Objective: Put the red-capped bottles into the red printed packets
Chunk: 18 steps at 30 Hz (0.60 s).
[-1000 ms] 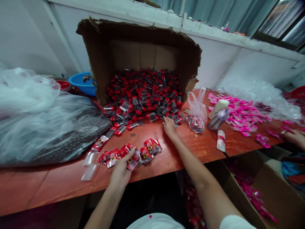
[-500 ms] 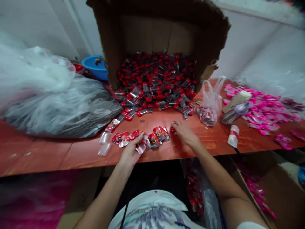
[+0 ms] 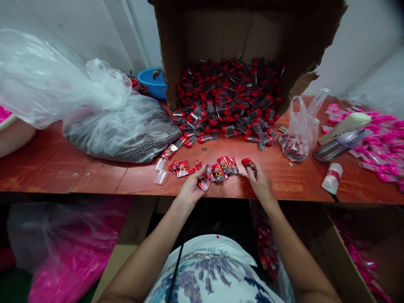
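Observation:
My left hand [image 3: 191,188] is closed on a small red printed packet [image 3: 204,181] at the front edge of the red-brown table [image 3: 94,176]. More red packets [image 3: 221,168] lie in a row just beyond it. My right hand [image 3: 260,183] pinches a small red-capped dark container [image 3: 248,164] resting on the table. A heap of the same red-and-black containers [image 3: 227,101] spills out of a torn cardboard box [image 3: 176,50] lying on its side behind.
A big clear plastic bag of dark pieces [image 3: 104,122] fills the left of the table, with a blue bowl [image 3: 153,80] behind. On the right are a small plastic bag [image 3: 299,134], a bottle [image 3: 341,143], a tape roll [image 3: 331,176] and pink items [image 3: 381,147]. Bags of pink goods [image 3: 63,261] sit below.
My right hand drew back from the heap to the table's front edge with one container in its fingers. The view tilted downward. My left hand kept its packet.

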Available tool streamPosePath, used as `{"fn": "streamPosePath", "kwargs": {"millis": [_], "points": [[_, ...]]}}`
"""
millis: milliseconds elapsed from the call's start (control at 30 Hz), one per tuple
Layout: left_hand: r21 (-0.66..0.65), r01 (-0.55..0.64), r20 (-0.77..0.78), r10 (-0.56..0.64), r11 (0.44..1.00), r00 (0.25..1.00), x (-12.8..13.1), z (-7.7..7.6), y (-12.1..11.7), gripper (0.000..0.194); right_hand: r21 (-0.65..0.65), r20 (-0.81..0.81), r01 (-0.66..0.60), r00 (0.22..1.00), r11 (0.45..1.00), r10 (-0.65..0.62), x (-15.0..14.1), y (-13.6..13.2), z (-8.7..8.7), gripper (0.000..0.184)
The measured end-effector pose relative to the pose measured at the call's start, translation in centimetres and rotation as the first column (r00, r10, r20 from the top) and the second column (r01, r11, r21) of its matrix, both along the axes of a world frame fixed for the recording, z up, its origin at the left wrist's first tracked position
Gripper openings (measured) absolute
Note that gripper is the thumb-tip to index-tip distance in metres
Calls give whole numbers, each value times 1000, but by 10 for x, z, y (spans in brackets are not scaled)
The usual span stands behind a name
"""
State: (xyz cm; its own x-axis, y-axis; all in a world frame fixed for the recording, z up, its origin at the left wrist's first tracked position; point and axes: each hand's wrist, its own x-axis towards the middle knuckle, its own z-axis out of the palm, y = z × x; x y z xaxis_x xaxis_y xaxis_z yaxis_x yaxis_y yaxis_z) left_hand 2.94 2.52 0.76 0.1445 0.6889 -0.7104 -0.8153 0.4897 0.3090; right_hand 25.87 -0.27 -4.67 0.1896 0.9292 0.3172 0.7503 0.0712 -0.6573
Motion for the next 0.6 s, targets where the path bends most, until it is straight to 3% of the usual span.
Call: {"fn": "streamPosePath", "kwargs": {"millis": [100,167,300,467,600], "points": [[39,-21,4,21,999,1000,5,-1,-3,8,-7,-331,-120,937,993,111,-39,-21,19,41],[67,-27,-2,27,997,1000,8,0,-4,10,21,-415,-204,889,979,194,-64,-32,29,40],[136,-20,-38,25,990,999,10,3,-8,9,31,-406,-225,887,974,218,-91,-41,38,38],[206,-14,-85,32,978,996,8,2,-13,7,40,-368,-211,905,977,211,-93,-40,38,38],[328,-14,-172,74,945,982,12,2,-18,15,40,-444,-161,881,986,161,-94,-39,38,36]]}}
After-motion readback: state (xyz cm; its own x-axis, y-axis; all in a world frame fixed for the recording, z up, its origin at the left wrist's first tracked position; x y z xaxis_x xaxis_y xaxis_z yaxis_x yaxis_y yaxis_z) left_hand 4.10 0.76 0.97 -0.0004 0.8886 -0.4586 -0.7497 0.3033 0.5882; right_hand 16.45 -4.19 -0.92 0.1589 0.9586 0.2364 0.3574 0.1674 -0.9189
